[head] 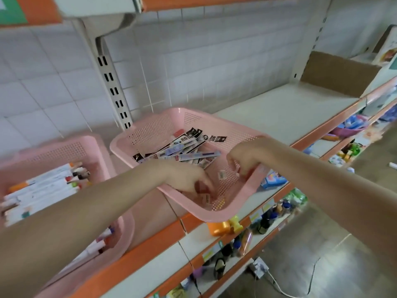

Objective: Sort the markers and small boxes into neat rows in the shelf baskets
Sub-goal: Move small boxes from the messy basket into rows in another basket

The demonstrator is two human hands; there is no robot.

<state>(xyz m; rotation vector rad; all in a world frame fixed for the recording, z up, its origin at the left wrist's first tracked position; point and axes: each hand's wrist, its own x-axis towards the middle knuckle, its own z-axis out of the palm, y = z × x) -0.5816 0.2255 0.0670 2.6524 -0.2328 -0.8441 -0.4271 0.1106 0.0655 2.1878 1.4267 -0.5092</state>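
The right pink basket (154, 130) holds a loose pile of packaged pens (184, 147) at its back and small reddish boxes (207, 197) in its front corner. My left hand (184, 179) reaches into that front corner and its curled fingers grip a small reddish box (198, 187). Over the basket's right side, the fingers of my right hand (242, 158) curl downward and pinch what looks like another small reddish box (247, 176), blurred. The left pink basket (53, 147) holds markers (45, 183) laid side by side in rows, partly hidden by my left forearm.
Both baskets stand on a white shelf (290, 108) with an orange front edge (150, 244). A brown cardboard box (335, 74) sits at the shelf's far right. The lower shelves hold bottles and packets (225, 227). A barcode sticker (222, 175) lies on the right basket's floor.
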